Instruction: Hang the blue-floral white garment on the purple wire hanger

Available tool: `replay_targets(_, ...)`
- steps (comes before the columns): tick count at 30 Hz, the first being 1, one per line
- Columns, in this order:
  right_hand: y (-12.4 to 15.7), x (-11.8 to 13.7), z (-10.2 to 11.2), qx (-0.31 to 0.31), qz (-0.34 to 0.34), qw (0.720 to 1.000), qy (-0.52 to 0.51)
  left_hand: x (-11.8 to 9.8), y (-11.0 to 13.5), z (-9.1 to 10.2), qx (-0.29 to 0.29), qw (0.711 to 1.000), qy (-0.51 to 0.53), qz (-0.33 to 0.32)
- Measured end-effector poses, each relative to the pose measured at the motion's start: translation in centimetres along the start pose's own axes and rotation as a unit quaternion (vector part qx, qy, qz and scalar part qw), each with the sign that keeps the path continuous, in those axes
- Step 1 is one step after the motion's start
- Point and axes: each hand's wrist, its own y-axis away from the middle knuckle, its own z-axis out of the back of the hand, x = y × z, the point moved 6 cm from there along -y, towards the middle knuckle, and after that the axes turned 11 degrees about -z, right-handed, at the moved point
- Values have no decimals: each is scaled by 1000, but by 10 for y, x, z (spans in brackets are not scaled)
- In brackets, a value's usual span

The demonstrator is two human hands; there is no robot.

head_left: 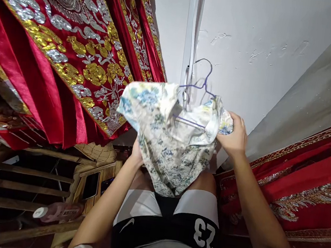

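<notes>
A white floral shirt (162, 144) with blue, green and yellow print hangs in front of me, above my lap. A thin purple clothes hanger (204, 85) sits in its neck opening, the hook sticking up and its lower bar showing inside the collar. On the right, my right hand (235, 136) is closed on the shirt's short sleeve, thumb in front. My left hand (137, 153) is at the shirt's left side; its fingers are hidden behind the cloth, so their grip cannot be seen.
Red embroidered cloth (93, 64) with gold and silver sequins hangs at left, and more red fabric (313, 190) at right. A white wall (243, 32) stands ahead. A wooden bench (30, 189) at lower left bears a phone (91, 184) and a bottle (60, 212).
</notes>
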Motion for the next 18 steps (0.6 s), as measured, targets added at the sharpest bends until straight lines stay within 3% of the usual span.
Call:
replay_targets(4,-15,15,1,-6,18,999,32,23,21,12,-80,996,-3,30)
replay_targets(9,0,27,-5,27,54,998,35,40,49,-3,-49,996,-57,56)
replay_targets(12,33,14,-7,2,30,999,-17,50,69,-10,-64,994,-38,86)
replay_targets(15,88,-7,-20,-45,-64,989,-122,61,84,-18,-82,991,-3,110)
replay_targets(16,109,-13,-31,-34,-110,979,-166,63,88,-21,-82,990,4,115)
replay_targets(18,149,-18,-64,59,-211,942,-253,66,92,-28,-66,990,12,126)
